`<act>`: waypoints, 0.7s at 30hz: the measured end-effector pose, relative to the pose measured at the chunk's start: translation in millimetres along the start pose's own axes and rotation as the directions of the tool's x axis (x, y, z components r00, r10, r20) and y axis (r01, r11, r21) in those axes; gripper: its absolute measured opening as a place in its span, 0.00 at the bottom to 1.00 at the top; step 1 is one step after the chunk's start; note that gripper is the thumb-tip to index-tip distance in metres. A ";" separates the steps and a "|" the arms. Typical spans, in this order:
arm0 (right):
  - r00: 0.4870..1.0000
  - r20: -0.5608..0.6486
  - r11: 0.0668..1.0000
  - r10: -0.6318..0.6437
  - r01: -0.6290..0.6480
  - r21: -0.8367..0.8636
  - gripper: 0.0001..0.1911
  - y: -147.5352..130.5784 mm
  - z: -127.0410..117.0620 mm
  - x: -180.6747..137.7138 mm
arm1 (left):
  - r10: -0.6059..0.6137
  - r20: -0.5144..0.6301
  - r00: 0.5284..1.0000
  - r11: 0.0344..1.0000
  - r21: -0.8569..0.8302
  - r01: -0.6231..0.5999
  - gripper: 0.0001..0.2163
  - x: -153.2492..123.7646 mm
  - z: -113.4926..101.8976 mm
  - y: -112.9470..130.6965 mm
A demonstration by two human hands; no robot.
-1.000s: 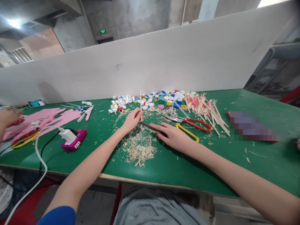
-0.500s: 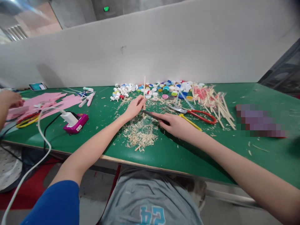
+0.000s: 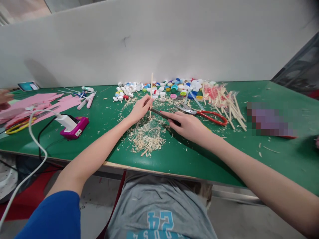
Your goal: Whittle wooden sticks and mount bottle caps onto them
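My left hand (image 3: 141, 109) is closed round a thin wooden stick (image 3: 152, 83), which stands nearly upright above the green table. In my right hand (image 3: 185, 125) is a dark, narrow knife (image 3: 159, 113); its blade reaches left to the stick, just below my left fingers. Whether the edge is cutting into the wood I cannot tell. Under both hands lies a heap of pale wood shavings (image 3: 148, 141). Right behind my right hand rest scissors with red handles (image 3: 211, 117).
Bottle caps (image 3: 174, 89) in many colours line the wall. Wooden sticks (image 3: 233, 108) lie to the right, near a blurred-out object (image 3: 270, 119). Leftward are a purple power socket (image 3: 76, 128) with a white plug, pink sheets (image 3: 37, 99), glue guns (image 3: 87, 99) and another person's hand (image 3: 5, 99).
The camera view has shifted slightly, so the table sits higher and more to the left. Both hands keep their grips on stick and knife. The other person's hand has drawn back leftward.
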State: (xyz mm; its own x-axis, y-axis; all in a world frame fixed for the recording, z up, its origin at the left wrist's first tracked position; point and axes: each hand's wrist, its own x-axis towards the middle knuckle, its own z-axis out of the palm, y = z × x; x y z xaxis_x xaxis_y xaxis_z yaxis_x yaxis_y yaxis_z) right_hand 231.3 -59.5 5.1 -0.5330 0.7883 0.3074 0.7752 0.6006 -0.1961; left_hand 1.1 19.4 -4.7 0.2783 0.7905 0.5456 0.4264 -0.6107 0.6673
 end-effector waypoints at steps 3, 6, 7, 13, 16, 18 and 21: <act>0.995 0.091 0.999 -0.043 0.042 0.009 0.25 0.0 0.0 -0.5 | -0.023 0.010 1.000 0.999 -0.033 0.023 0.17 -0.8 1.1 0.5; 0.996 0.081 0.999 -0.033 0.036 -0.035 0.25 -1.6 2.2 -0.5 | -0.027 0.014 1.000 0.999 -0.042 0.028 0.18 -1.3 1.6 1.1; 0.998 0.059 0.998 -0.024 0.027 -0.055 0.25 -2.2 2.5 -0.3 | -0.022 0.013 1.000 0.999 -0.037 0.022 0.18 -1.3 1.5 1.3; 0.999 0.052 1.000 -0.007 0.007 -0.016 0.25 -4.4 -1.2 0.6 | -0.009 0.004 1.000 1.000 -0.016 0.009 0.18 -0.9 1.2 -1.1; 0.995 0.097 1.000 -0.018 0.017 0.015 0.24 -4.2 -1.9 -0.4 | -0.030 0.004 1.000 0.999 -0.029 0.030 0.17 -0.5 1.9 -3.4; 0.995 0.089 0.999 -0.033 0.033 0.000 0.24 -3.9 -1.5 -1.4 | -0.033 0.001 0.999 0.999 -0.032 0.033 0.17 -0.3 1.9 -3.7; 0.999 0.005 0.996 -0.033 0.033 -0.080 0.24 -3.5 -1.0 -2.4 | -0.019 0.000 1.000 1.000 -0.017 0.019 0.17 -0.3 1.4 -2.0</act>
State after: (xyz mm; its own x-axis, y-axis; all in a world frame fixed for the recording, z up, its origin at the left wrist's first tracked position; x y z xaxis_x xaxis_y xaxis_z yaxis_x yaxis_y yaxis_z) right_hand 230.2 -63.6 6.0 -0.5600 0.7686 0.3092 0.7817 0.6139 -0.1102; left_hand 1.4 20.5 -6.9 0.2698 0.8022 0.5326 0.4171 -0.5959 0.6862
